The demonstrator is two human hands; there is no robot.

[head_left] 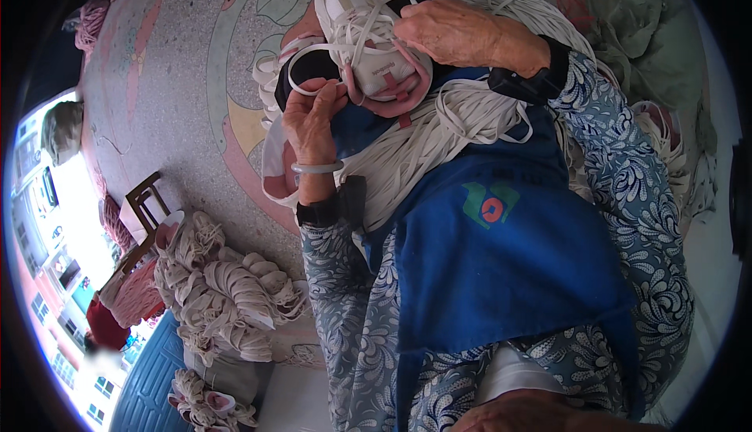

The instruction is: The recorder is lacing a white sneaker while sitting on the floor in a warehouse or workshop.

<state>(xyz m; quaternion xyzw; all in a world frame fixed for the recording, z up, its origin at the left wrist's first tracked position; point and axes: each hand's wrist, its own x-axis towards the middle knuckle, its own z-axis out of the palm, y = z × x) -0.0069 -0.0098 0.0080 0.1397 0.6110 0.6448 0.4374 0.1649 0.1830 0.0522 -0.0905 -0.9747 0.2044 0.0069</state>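
A cream sneaker with pink trim point(348, 9) rests on my lap, its toe pointing away from me and its pink collar nearest me. A flat white shoelace point(291, 64) runs loosely across its front and loops out to the left. My left hand point(313, 122), left of the collar, is closed in a pinch on that shoelace. At the shoe's right side, my right hand point(462, 36) has its fingers curled together by the eyelets; what lies between the fingertips is hidden. Beneath the shoe, a thick bundle of loose white shoelaces point(462, 115) spreads over my blue apron point(486, 267).
Several tied bundles of cream shoes or laces point(235, 283) are heaped at the lower left, near a blue ribbed panel point(149, 373) and a dark wooden chair point(149, 197). More shoes point(270, 79) lie just left of my lap. Grey-green cloth point(627, 17) hangs at the upper right.
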